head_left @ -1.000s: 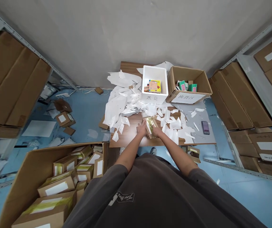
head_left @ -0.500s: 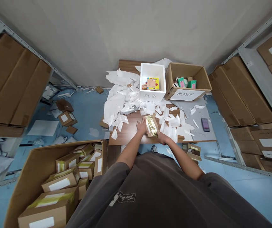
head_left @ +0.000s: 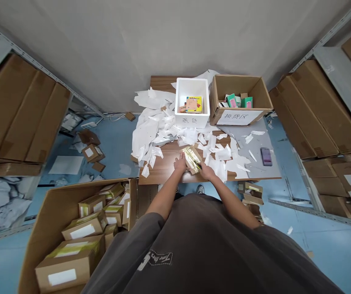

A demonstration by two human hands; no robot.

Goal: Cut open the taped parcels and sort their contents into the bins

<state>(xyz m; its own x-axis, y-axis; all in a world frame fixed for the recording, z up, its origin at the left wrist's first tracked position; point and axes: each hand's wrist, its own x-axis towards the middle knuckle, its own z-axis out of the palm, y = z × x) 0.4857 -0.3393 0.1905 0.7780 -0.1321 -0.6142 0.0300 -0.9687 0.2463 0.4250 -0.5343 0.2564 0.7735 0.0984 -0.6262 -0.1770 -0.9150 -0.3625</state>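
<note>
A small flat cardboard box (head_left: 191,157) wrapped in shiny yellowish tape lies at the front of the wooden table (head_left: 153,176). Gripping its left edge, my left hand (head_left: 180,162) holds it against the tabletop. My right hand (head_left: 206,171) is closed around a slim dark box cutter (head_left: 197,165), whose tip is at the tape on the box's right side. The blade itself is too small to make out.
Torn white paper scraps (head_left: 166,126) cover much of the table. Behind stand a white foam box (head_left: 191,121) and an open carton (head_left: 239,117) with small packs inside. A large carton (head_left: 36,241) of taped parcels is at lower left. A pixelated purple item (head_left: 266,157) lies right.
The small box is turned slightly, and my right hand has shifted from its lower right corner up along its right side. The dark cutter now shows. The whole view has shifted a little.
</note>
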